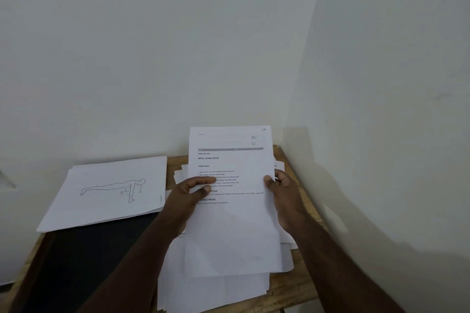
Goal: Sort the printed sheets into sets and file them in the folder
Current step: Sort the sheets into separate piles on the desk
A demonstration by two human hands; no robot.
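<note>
**Risk: held sheets slipping into the unsorted pile**

You hold the printed sheets (232,211) above the loose pile (216,290) on the counter (302,284). Your left hand (189,194) and right hand (282,198) each pinch a side edge. Loosen either pinch and pages fan down, mixing sets. The drawing stack (106,193), left of the pile, overhangs the dark folder (84,256) and could slide.

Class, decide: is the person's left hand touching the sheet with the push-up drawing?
Apart. The head view shows the left hand gripping the held printed sheets, with a visible gap to the drawing sheet.
</note>
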